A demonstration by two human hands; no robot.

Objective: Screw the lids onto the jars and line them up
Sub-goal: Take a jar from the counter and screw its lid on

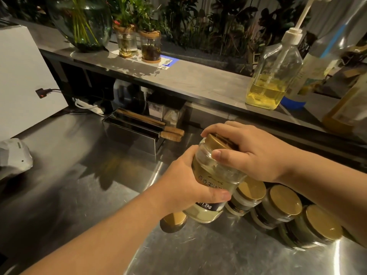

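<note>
Head view: two bare hands hold one jar over a stainless steel counter (79, 195).
Held jar (215, 175): clear, dark-labelled, pale contents in its lower part; tilted, top leaning away; appears lifted off the counter, over its right half.
Left hand (188, 187): fingers curled round the jar's body, thumb laid across the label.
Right hand (256, 153): fingers curled over the gold lid (217, 141), thumb pressed on the jar's neck just under the rim.
Lid seating: on the jar's mouth; tightness cannot be told.
Loose lid (173, 219): gold, flat on the counter just beside the held jar's base, partly hidden by the left wrist.
Lidded jars (282, 205): three, gold-topped, in a touching row along the counter's back edge toward its right corner, below the right forearm.
Knife rack (135, 133): steel, wooden handles protruding, at the back edge, mid-counter.
Pump bottle (272, 76): yellow liquid, on the raised shelf (198, 80) behind.
</note>
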